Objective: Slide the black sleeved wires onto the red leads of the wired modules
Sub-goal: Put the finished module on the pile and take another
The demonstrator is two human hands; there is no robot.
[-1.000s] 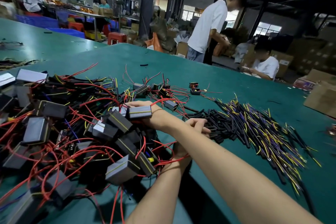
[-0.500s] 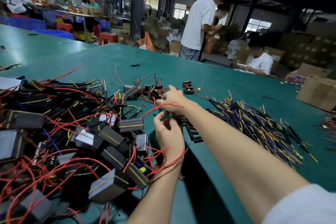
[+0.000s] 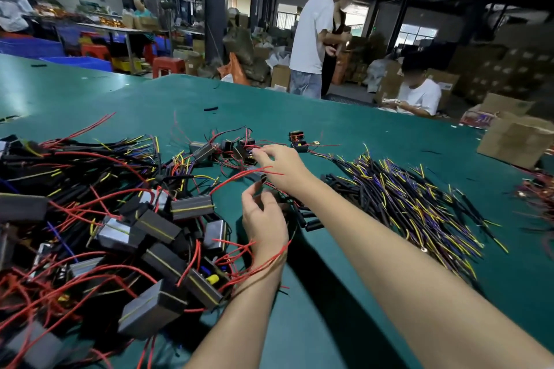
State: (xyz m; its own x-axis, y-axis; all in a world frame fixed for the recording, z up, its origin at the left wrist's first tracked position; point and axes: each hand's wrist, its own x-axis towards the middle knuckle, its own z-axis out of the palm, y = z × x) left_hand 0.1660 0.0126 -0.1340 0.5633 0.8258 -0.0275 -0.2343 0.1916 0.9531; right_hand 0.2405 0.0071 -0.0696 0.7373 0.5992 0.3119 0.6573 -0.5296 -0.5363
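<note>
- The right hand (image 3: 284, 169) reaches forward over the green bench (image 3: 344, 135), its grip curled round a small dark module (image 3: 258, 175); that module's red leads (image 3: 239, 178) stick out to the left past the fingers.
- The right forefinger and thumb are raised and nearly pinched above the module, but motion blur hides whether anything sits between them.
- The left hand (image 3: 263, 219) hovers just below the right, palm turned away, fingers loosely bent, thumb and forefinger apart; it holds nothing that can be made out.
- Thin red wires (image 3: 263, 260) drape across the left wrist.
- Left of both hands lies the heap of wired modules (image 3: 144, 237), grey-black blocks with yellow stripes tangled in red leads.
- Right of the hands, spread over the bench, is the pile of black sleeved wires (image 3: 404, 198) with yellow and purple ends; a few loose black sleeves (image 3: 311, 223) lie just beside the right forearm.
- A smaller cluster of modules (image 3: 227, 148) sits beyond the right hand.
- A cardboard box (image 3: 515, 141) rests at the bench's far right edge.
</note>
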